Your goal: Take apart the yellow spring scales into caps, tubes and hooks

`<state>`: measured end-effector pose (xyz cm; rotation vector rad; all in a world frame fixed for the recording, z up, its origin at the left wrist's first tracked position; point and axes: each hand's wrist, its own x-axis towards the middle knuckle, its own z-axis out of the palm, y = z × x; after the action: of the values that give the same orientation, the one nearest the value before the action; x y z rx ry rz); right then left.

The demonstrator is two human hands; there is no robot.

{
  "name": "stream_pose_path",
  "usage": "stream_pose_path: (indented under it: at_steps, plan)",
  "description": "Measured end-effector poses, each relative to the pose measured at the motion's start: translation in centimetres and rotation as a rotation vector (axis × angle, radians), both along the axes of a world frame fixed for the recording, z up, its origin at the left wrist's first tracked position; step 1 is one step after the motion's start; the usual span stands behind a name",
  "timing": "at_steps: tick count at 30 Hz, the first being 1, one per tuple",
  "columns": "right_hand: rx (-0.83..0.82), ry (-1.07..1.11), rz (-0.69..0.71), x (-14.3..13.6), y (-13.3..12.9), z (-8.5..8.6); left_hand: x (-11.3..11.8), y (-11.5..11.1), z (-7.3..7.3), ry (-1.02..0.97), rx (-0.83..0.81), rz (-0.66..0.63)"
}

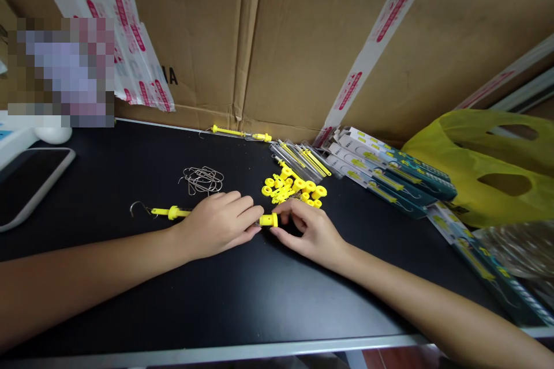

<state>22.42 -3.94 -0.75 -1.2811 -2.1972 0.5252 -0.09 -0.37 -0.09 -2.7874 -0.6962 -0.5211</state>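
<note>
My left hand [225, 219] is wrapped round the middle of a spring scale [173, 213] with yellow fittings, which lies level just above the black table. A metal hook sticks out from its left end. At the other end is a yellow cap [269, 219], with the thumb and index finger of my right hand [309, 228] closed about its rim. The scale's middle is hidden under my left palm. Beyond my right hand lies a pile of small yellow plastic parts [298, 185] with some springs. Behind my left hand is a heap of metal wire hooks [203, 180].
Another spring scale [240, 132] lies at the cardboard wall [303, 29]. Clear tubes with yellow strips [303, 159] are stacked beside printed boxes [389, 170]. A yellow plastic bag [459, 167] stands on the right, a phone [34, 184] on the left.
</note>
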Motion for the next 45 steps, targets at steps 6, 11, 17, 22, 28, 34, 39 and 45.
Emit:
stream_pose_path:
  at_steps: [6,11,17,22,28,34,39,45]
  plan:
    - [0.011,0.004,-0.014,0.0,-0.1,0.3,0.0,0.1,-0.1,-0.012,0.014,0.002]
    - [0.039,0.046,-0.013,0.1,0.0,0.3,-0.1,0.2,-0.2,-0.010,-0.007,0.010]
    - [0.054,0.057,-0.018,0.2,0.0,0.4,0.0,0.2,-0.1,0.019,-0.036,0.057]
    - [0.173,-0.086,-0.011,0.5,0.0,0.6,0.1,0.2,-0.1,0.029,-0.047,0.100]
    - [0.419,-0.366,0.059,0.3,-0.3,0.9,0.2,0.3,-0.1,-0.010,-0.026,0.077]
    - [0.474,-0.408,0.075,0.4,-0.4,1.0,0.1,0.3,-0.1,-0.020,-0.045,0.064]
    - [0.266,-0.276,0.063,0.5,-0.4,1.0,0.1,0.3,-0.1,-0.027,-0.041,0.062]
    - [-0.259,0.216,-0.015,0.2,-0.3,1.2,0.2,0.3,0.0,-0.056,-0.026,0.021]
